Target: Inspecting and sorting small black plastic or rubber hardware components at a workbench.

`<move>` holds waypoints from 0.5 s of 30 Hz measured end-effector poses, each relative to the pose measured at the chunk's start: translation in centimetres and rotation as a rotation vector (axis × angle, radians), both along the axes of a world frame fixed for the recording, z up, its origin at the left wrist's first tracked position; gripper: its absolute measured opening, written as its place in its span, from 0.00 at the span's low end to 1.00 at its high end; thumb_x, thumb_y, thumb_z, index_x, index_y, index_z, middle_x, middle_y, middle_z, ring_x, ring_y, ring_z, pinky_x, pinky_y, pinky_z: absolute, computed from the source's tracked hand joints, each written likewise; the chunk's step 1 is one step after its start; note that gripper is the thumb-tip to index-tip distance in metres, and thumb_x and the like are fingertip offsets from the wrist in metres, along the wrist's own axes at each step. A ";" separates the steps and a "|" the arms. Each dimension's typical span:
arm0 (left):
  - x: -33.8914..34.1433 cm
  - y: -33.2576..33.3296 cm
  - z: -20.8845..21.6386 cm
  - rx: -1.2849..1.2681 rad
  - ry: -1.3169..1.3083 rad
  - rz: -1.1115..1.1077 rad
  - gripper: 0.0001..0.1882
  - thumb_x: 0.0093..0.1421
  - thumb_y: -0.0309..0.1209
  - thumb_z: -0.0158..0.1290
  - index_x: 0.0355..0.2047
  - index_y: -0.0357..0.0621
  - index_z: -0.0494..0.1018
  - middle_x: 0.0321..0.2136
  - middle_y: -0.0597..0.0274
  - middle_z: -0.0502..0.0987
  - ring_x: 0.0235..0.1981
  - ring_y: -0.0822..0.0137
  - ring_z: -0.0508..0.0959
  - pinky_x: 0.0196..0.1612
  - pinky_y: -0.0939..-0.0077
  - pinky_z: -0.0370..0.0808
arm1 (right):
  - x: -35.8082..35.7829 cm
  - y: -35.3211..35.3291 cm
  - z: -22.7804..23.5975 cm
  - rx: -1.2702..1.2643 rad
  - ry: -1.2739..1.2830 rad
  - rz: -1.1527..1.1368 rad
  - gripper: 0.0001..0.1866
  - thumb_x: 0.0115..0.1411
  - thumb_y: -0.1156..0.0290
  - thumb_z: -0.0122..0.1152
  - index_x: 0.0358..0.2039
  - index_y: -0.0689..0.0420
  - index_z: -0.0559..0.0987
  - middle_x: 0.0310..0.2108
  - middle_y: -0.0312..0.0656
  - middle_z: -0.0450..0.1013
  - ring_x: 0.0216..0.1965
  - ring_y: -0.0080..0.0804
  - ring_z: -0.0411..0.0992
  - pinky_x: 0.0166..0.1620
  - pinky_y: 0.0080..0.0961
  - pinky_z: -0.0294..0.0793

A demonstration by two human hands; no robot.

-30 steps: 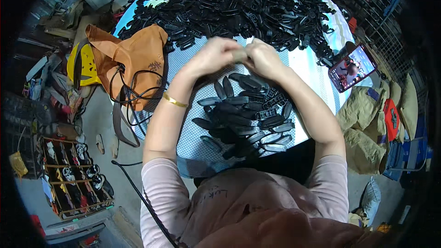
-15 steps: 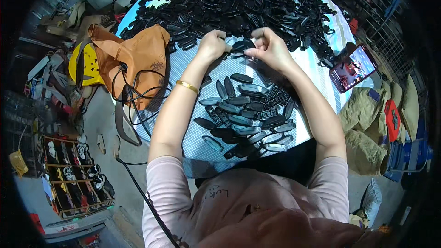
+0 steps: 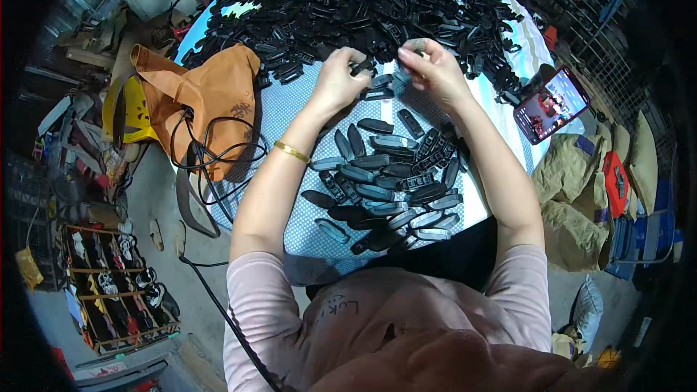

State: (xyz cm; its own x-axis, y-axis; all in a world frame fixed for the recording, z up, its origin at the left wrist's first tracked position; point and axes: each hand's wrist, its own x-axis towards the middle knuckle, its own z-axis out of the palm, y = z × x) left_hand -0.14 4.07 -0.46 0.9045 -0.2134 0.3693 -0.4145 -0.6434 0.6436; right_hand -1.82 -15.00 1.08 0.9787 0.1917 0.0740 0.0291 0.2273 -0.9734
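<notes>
My left hand [image 3: 338,81] is closed with a black plastic piece [image 3: 361,67] in its fingers, at the near edge of a large heap of black plastic pieces [image 3: 348,11]. To its right my right hand [image 3: 440,77] has thumb and fingers drawn together; something small and dark may be between the tips, but I cannot make it out. A couple of oblong black pieces [image 3: 377,91] lie on the cloth just below my left fingers. Nearer my body several similar oblong pieces [image 3: 374,192] form a loose group, some showing slotted undersides.
The patterned cloth [image 3: 294,207] covers a round table. An orange bag [image 3: 210,101] with a looped black cable stands on the left, beside a yellow item [image 3: 138,112]. At the right edge leans a lit phone [image 3: 552,105]. Brown sacks [image 3: 573,174] are beyond it; a shoe rack [image 3: 116,287] stands lower left.
My hands have moved apart from the dark piece they were working on together. A single piece now lies at the top of the near group. The view has shifted slightly.
</notes>
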 end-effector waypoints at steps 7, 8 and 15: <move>-2.1 -2.1 1.9 -0.494 0.290 -0.157 0.24 0.42 0.19 0.58 0.43 0.35 0.68 0.24 0.71 0.70 0.22 0.83 0.66 0.26 0.88 0.67 | -0.5 0.9 -0.3 0.171 0.059 0.041 0.10 0.55 0.71 0.57 0.36 0.62 0.73 0.28 0.37 0.73 0.26 0.19 0.72 0.30 0.13 0.74; -2.5 -2.3 2.3 -0.355 0.270 -0.139 0.26 0.42 0.19 0.58 0.45 0.35 0.66 0.25 0.71 0.70 0.23 0.83 0.66 0.26 0.89 0.67 | -0.6 0.9 -0.4 0.057 0.073 0.010 0.10 0.55 0.71 0.57 0.36 0.62 0.74 0.28 0.37 0.72 0.25 0.19 0.71 0.29 0.13 0.73; -3.0 -2.3 3.1 -0.961 0.588 -0.255 0.16 0.55 0.19 0.46 0.45 0.34 0.67 0.32 0.62 0.71 0.31 0.74 0.74 0.38 0.81 0.77 | -0.5 0.9 -0.8 -0.249 -0.177 -0.106 0.11 0.57 0.66 0.55 0.32 0.61 0.76 0.22 0.31 0.71 0.21 0.14 0.68 0.21 0.10 0.66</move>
State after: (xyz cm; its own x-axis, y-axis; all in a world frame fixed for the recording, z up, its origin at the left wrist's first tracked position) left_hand -3.16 1.73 2.63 0.9616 -0.2742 0.0144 0.0642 0.2758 0.9591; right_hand -2.32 -14.13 0.30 0.9704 0.1225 0.2081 0.2133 -0.0309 -0.9765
